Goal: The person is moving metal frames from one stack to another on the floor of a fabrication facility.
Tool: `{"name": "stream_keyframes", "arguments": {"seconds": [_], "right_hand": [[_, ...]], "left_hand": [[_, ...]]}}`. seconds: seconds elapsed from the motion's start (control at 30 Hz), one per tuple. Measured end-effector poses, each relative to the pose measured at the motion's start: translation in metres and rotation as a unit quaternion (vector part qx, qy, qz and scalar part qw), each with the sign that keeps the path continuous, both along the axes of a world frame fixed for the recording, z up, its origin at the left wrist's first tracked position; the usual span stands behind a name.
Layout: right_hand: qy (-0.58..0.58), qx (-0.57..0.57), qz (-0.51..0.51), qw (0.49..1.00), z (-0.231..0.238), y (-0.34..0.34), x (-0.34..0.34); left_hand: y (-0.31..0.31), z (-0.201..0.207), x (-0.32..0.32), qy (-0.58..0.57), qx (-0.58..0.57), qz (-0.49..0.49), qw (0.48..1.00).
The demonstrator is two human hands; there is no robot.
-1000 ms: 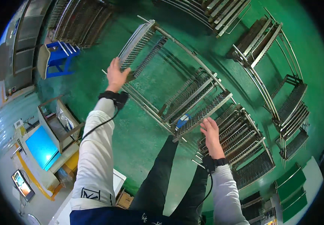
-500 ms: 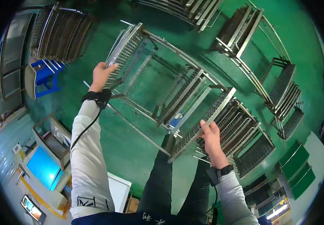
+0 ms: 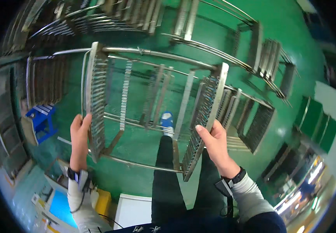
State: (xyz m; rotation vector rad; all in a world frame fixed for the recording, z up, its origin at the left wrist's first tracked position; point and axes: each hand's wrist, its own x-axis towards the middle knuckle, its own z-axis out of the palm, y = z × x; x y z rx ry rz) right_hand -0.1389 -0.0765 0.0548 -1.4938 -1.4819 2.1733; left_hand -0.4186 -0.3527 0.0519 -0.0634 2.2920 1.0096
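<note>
A metal rack (image 3: 160,53) hangs in front of me above the floor, held in both hands. Two upright toothed side panels, joined by long round rods, make up its frame. My left hand (image 3: 79,134) is closed on the left side panel (image 3: 97,97), thumb at its edge. On the right side panel (image 3: 214,97) my right hand (image 3: 217,146) is closed, thumb along the near edge. Through the open middle, slatted metal bars (image 3: 126,95) show lower down; whether they belong to another rack I cannot tell.
More toothed racks (image 3: 259,124) stand close on the right, with others (image 3: 185,19) farther back. Dark rack panels (image 3: 47,79) are stacked at the left, above a blue stool (image 3: 45,123). A white box (image 3: 134,209) lies near my legs; my shoe (image 3: 167,121) shows beneath the rack.
The rack has turned so that its side panels stand more upright in view. My left hand has come lower and to the left. My view has swung, shifting the surroundings.
</note>
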Motion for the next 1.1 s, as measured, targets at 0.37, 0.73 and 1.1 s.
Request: {"name": "stream_keyframes", "arguments": {"seconds": [0.37,0.73,1.1], "right_hand": [[-0.117,0.210,-0.212,0.947,0.083,0.130,0.252],[-0.203,0.292,-0.208,0.911,-0.052,0.246,0.466],[-0.224,0.306,-0.189,0.906,-0.176,0.261,0.506]], "left_hand": [[0.171,0.040,0.289,-0.309,0.230,0.034,0.922],[0.280,-0.057,0.459,-0.353,0.195,-0.009,0.915],[0.301,-0.166,0.494,-0.175,0.106,-0.053,0.977]]}}
